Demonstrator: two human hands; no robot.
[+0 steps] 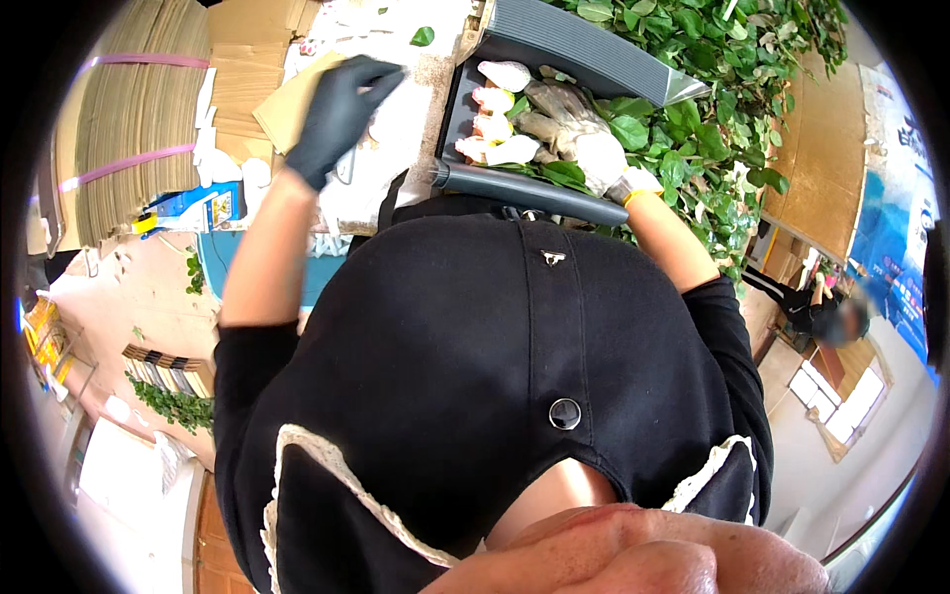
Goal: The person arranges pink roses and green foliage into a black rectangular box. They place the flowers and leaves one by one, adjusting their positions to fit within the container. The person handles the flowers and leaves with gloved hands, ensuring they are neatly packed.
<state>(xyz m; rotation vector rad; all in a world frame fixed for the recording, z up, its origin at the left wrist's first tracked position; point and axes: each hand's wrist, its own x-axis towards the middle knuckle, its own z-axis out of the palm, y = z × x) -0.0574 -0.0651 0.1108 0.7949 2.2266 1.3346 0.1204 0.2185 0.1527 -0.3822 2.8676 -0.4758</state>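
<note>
My left hand (341, 114), in a black glove, is raised over the left part of the worktable. Its fingertips and thumb come together in a pinch; whatever lies between them is too small to make out. Beside it is a tan piece of cardboard (287, 104). My right hand (574, 124), in a stained grey glove, lies over a dark ridged trough (534, 193) with its fingers spread toward a row of pale pink and cream roses (492, 124). Green leaves (628, 129) surround that hand, and its fingertips touch or nearly touch the blooms.
A dark ridged panel (574, 45) rises behind the roses. Heaped leafy stems (717, 109) fill the right side. Strapped flat cardboard (139, 119) stands at the left, above a blue-and-yellow tool or dispenser (193, 208). A loose leaf (423, 37) lies at the back. Another person (831, 312) is far right.
</note>
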